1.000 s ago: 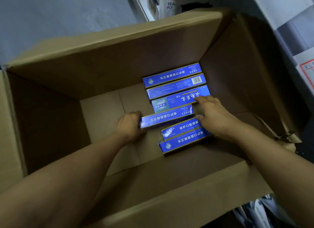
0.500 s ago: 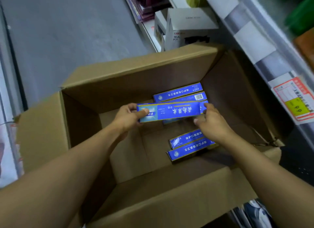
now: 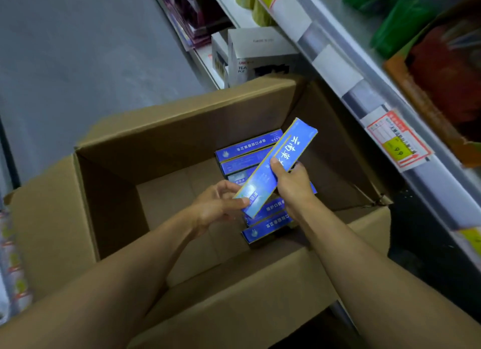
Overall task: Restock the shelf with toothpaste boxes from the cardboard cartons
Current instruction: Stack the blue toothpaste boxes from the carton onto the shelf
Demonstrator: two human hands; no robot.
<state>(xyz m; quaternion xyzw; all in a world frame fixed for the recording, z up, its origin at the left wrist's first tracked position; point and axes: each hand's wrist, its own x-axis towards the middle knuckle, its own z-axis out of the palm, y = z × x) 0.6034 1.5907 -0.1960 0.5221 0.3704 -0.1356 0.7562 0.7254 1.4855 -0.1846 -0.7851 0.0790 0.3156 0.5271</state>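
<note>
While the right hand [image 3: 291, 184] grips a blue toothpaste box [image 3: 278, 166] around its middle, the left hand [image 3: 218, 205] pinches the box's lower end with thumb and fingertips. That box is tilted, raised above the open cardboard carton [image 3: 182, 124], its upper end pointing toward the shelf [image 3: 390, 98] on the right. Below it, several more blue boxes [image 3: 247, 147] lie on the carton floor, so the carton is nearly emptied but not finished. By my judgement, this box is not yet shelved, and those below remain to be moved.
</note>
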